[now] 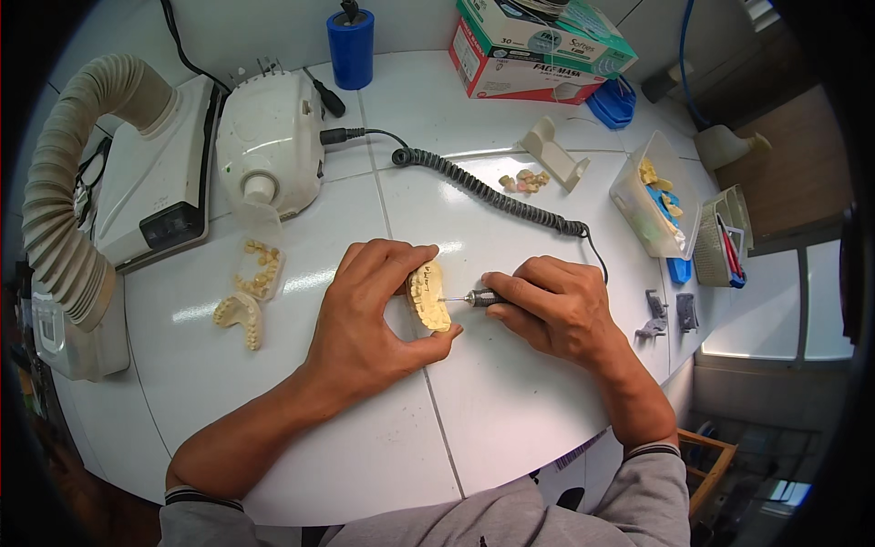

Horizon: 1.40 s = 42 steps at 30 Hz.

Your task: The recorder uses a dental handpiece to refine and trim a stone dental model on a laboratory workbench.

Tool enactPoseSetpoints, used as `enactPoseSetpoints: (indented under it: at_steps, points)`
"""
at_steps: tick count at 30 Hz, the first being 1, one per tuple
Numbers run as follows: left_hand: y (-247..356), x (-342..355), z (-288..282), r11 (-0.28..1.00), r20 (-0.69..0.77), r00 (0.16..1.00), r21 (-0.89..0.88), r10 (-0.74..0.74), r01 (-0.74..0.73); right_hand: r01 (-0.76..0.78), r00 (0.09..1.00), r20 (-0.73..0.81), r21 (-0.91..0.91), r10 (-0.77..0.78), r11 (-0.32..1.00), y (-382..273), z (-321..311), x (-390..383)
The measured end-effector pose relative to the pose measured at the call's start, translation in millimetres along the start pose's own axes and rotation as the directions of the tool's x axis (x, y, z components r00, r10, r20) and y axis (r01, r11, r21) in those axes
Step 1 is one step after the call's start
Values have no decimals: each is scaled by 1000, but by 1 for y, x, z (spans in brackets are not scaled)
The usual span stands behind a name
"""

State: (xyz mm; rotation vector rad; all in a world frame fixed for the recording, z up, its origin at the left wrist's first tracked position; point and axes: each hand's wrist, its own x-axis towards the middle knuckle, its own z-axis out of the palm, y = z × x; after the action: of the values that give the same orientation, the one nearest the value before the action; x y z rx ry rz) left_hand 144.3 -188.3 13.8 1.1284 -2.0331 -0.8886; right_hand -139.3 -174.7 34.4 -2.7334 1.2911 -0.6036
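A yellow plaster dental model (427, 299), with handwriting on it and teeth along its left edge, is gripped by my left hand (369, 305) between thumb and fingers. My right hand (556, 305) is closed round a dental handpiece (485, 298), its thin bur pointing left and meeting the model's right edge, as far as I can tell. From the handpiece a coiled black cord (492, 190) runs back to a white control unit (266, 146). Left of my left hand lie another plaster dental model (241, 319) and a small clear box (259, 269) of yellowish tooth pieces.
A ribbed suction hose (64, 182) arches over the far left. Mask boxes (538, 55) and a blue cylinder (351, 50) stand at the back. A plastic tub (652, 196), a woven basket (725, 232) and grey pieces (686, 312) sit rightward, near the table's edge. Tooth fragments (524, 181) lie behind my right hand.
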Motion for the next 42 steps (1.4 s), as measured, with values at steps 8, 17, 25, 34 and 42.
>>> enactPoseSetpoints:
  at_steps: [8, 17, 25, 34, 42]
  points:
    - [0, 0, 0, 1000, 2, 1000, -12, -5, 5, 18, 1000, -22, 18, -18, 1000, 1, 1, 0]
    - [-1, -1, 0, 1000, -2, 1000, -17, -9, 9, -18, 1000, -1, 3, 18, 1000, -1, -1, 2]
    - [0, 0, 0, 1000, -1, 1000, -26, -9, 9, 12, 1000, -4, 23, -12, 1000, 1, -2, 1]
    - [-2, 0, 1, 999, -19, 1000, -36, 6, -7, 2, 1000, 1, 24, -2, 1000, 0, -2, 1]
    - [-2, -1, 1, 999, -7, 1000, -35, 3, -4, -26, 999, -22, -17, 26, 1000, -4, 0, 2]
